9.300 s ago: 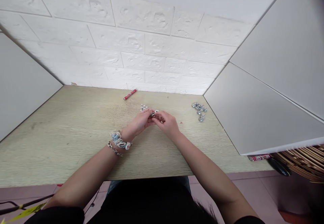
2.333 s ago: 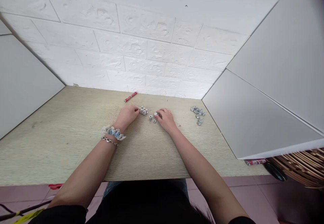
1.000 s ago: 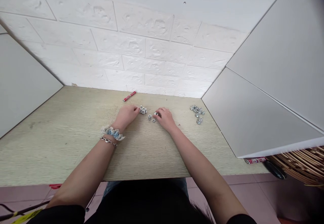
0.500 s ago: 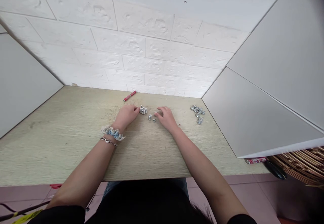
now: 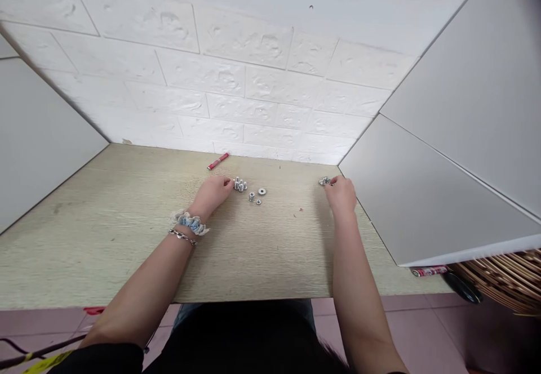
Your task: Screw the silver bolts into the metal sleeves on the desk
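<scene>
My left hand (image 5: 213, 190) rests on the wooden table (image 5: 127, 233), fingers curled, its fingertips beside a small cluster of upright metal bolts (image 5: 239, 185). A washer (image 5: 262, 191) and two small nuts (image 5: 254, 197) lie loose just right of that cluster. My right hand (image 5: 341, 192) is far to the right, covering most of a pile of metal bolts (image 5: 324, 181) near the grey side panel. Its fingers are bent down onto the pile; what they hold, if anything, is hidden.
A red pen-like stick (image 5: 217, 161) lies near the white brick wall. Grey panels (image 5: 422, 194) flank the table on both sides. A wicker basket (image 5: 502, 278) and a red wrapper (image 5: 426, 271) sit beyond the right panel.
My right hand has left the washer and nuts at the centre and moved right onto the bolt pile. The washer now lies uncovered. My left hand has stayed put.
</scene>
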The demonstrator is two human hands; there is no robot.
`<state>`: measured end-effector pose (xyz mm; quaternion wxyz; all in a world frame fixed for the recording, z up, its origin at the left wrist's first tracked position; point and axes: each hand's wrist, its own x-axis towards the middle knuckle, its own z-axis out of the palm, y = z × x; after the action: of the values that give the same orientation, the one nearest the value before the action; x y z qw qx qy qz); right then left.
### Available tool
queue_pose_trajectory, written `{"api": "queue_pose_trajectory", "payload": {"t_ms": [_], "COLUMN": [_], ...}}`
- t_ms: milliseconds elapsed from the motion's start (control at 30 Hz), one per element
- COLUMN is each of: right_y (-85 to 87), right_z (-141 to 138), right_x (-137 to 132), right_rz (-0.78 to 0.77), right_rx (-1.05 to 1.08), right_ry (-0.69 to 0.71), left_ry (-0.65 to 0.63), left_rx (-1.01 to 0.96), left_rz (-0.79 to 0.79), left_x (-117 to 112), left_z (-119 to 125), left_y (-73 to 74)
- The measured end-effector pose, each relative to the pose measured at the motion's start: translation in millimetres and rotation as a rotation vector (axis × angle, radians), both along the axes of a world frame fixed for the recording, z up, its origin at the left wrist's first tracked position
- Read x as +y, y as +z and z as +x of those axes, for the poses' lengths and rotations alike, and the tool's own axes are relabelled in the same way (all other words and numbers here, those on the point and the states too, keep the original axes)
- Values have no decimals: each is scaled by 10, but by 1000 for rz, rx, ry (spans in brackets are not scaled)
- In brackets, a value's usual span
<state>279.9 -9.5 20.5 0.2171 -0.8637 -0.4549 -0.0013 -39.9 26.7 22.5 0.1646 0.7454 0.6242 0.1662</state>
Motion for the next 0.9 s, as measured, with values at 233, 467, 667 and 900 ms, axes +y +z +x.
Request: {"api": "queue_pose_trajectory", "payload": {"t_ms": [233, 467, 667, 900], "right_y": [-52, -165, -184, -70], "right_z": [198, 228, 234, 139], "right_x": [-43, -31, -23, -75], "right_rz": [-259, -255, -243, -130], "right_rx": [19, -43, -33, 22], "right_ry": [17, 45, 64, 122], "left_ry": [42, 6, 10, 117], "left_rx": [15, 24, 11, 32], "left_rz": [-6, -7, -8, 99], "left_x": [21, -8, -23, -38], "left_z": [-15, -16, -8, -14], "left_y": [-14, 11, 15, 61]}}
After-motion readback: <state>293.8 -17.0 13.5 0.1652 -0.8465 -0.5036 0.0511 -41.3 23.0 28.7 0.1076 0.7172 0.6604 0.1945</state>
